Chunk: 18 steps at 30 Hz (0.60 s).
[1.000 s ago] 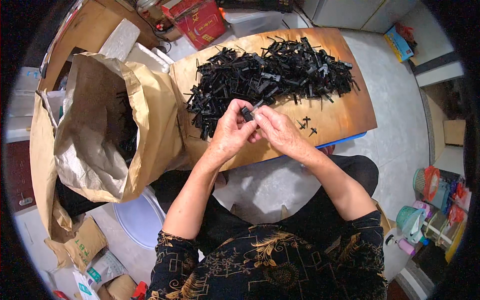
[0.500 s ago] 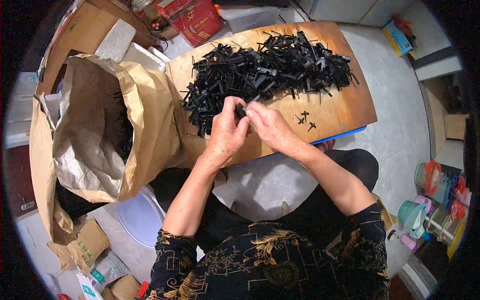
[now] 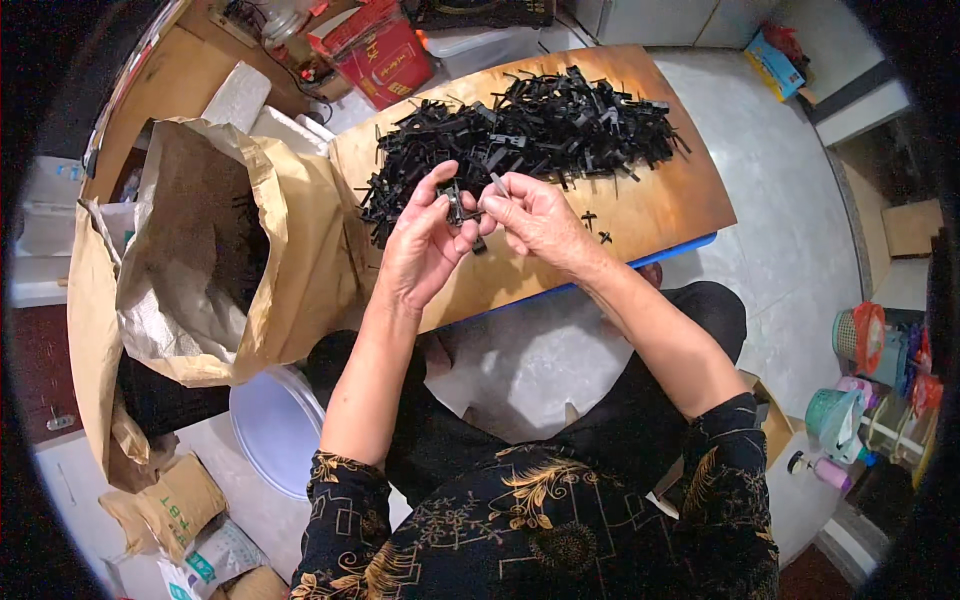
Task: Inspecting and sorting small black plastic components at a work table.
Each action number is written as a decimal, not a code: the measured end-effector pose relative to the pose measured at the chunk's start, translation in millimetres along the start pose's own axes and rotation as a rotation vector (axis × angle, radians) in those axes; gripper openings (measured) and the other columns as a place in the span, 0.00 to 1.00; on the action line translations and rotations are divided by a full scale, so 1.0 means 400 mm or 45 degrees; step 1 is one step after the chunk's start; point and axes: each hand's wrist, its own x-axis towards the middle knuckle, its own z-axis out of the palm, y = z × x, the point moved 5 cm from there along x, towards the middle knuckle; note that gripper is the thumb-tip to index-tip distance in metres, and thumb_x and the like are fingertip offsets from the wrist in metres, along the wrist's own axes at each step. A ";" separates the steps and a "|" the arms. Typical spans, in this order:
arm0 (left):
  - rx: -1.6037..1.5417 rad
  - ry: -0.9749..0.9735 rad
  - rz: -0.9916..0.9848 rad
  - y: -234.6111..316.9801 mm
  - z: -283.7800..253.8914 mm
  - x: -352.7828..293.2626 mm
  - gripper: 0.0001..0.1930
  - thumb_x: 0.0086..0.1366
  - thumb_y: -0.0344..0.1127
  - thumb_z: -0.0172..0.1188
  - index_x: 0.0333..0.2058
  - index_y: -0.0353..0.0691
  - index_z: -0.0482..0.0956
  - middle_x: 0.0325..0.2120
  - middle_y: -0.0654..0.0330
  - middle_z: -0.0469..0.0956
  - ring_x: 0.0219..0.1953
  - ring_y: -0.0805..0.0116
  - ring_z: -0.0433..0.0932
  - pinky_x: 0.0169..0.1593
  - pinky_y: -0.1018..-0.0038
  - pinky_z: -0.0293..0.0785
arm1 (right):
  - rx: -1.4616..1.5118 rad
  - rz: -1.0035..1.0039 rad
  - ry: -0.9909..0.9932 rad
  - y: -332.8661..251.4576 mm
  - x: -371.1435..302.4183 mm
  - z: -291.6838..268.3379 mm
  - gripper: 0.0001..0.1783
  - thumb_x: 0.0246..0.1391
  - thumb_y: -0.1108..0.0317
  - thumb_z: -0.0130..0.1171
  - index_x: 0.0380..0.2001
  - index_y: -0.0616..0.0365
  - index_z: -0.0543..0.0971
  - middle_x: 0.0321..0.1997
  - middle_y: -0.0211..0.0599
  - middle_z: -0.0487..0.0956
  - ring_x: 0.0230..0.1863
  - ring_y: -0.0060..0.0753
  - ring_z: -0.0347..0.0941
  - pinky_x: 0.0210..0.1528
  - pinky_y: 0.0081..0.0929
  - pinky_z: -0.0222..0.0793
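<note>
My left hand (image 3: 418, 245) has its index finger lifted, while the thumb and other fingers hold a small black plastic part (image 3: 457, 208). Close beside it, my right hand (image 3: 545, 222) pinches a thin grey blade-like piece (image 3: 499, 186) that points up between thumb and index finger. Both hands are over the near edge of a heap of black plastic parts (image 3: 540, 120) on a wooden board (image 3: 690, 195). A few small black cross-shaped pieces (image 3: 589, 218) lie on the board to the right of my right hand.
A large open paper sack (image 3: 300, 250) stands left of the board, with dark contents inside. Behind are a red box (image 3: 385, 60) and a clear plastic bin (image 3: 480, 45). A round pale lid (image 3: 265, 425) is on the floor at lower left. Baskets (image 3: 835, 415) stand at right.
My hands have drawn slightly apart. My left index finger has lifted, showing the black part, and the grey piece now stands up in my right hand. The whole view has shifted slightly.
</note>
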 end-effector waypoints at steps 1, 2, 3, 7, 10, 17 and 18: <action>0.082 -0.006 -0.033 -0.005 -0.001 -0.002 0.23 0.61 0.31 0.52 0.54 0.44 0.60 0.32 0.57 0.74 0.26 0.66 0.76 0.28 0.80 0.72 | -0.002 -0.003 0.005 -0.003 -0.004 -0.002 0.11 0.58 0.59 0.50 0.35 0.56 0.71 0.25 0.27 0.74 0.15 0.08 0.61 0.14 0.07 0.53; 0.165 -0.012 -0.066 -0.010 -0.003 -0.003 0.25 0.61 0.32 0.53 0.56 0.44 0.58 0.34 0.56 0.74 0.28 0.65 0.76 0.28 0.80 0.72 | 0.004 -0.022 -0.007 -0.008 -0.008 -0.001 0.11 0.57 0.60 0.51 0.36 0.56 0.70 0.25 0.27 0.74 0.15 0.08 0.61 0.14 0.06 0.53; 0.168 -0.029 -0.080 -0.015 -0.003 -0.002 0.25 0.60 0.34 0.54 0.56 0.43 0.60 0.37 0.56 0.74 0.31 0.67 0.76 0.26 0.81 0.70 | 0.009 -0.040 -0.021 -0.014 -0.011 0.000 0.10 0.57 0.61 0.52 0.36 0.56 0.70 0.24 0.26 0.74 0.15 0.08 0.61 0.14 0.06 0.53; 0.206 -0.250 -0.144 -0.031 0.025 -0.009 0.22 0.60 0.35 0.55 0.53 0.40 0.64 0.35 0.58 0.73 0.31 0.73 0.72 0.21 0.84 0.63 | 0.041 0.007 -0.081 -0.031 -0.014 -0.011 0.12 0.55 0.63 0.54 0.40 0.56 0.69 0.22 0.26 0.74 0.14 0.07 0.58 0.12 0.08 0.49; 0.273 -0.307 -0.186 -0.041 0.041 -0.015 0.22 0.60 0.35 0.55 0.53 0.40 0.64 0.31 0.59 0.72 0.25 0.74 0.71 0.20 0.84 0.62 | 0.090 0.072 -0.177 -0.034 -0.022 -0.010 0.13 0.55 0.62 0.54 0.40 0.56 0.70 0.21 0.25 0.74 0.13 0.07 0.57 0.13 0.08 0.47; 0.383 -0.296 -0.263 -0.044 0.035 -0.016 0.23 0.59 0.35 0.56 0.53 0.39 0.64 0.35 0.57 0.74 0.28 0.73 0.75 0.26 0.82 0.72 | -0.071 0.022 -0.182 -0.040 -0.018 -0.018 0.12 0.54 0.62 0.55 0.37 0.58 0.72 0.23 0.25 0.73 0.19 0.09 0.63 0.19 0.09 0.55; 0.380 -0.297 -0.265 -0.045 0.038 -0.014 0.23 0.59 0.35 0.56 0.53 0.39 0.64 0.35 0.57 0.74 0.28 0.73 0.75 0.26 0.82 0.72 | -0.072 0.025 -0.180 -0.028 -0.013 -0.026 0.12 0.54 0.62 0.55 0.37 0.58 0.72 0.23 0.25 0.73 0.19 0.09 0.63 0.19 0.09 0.55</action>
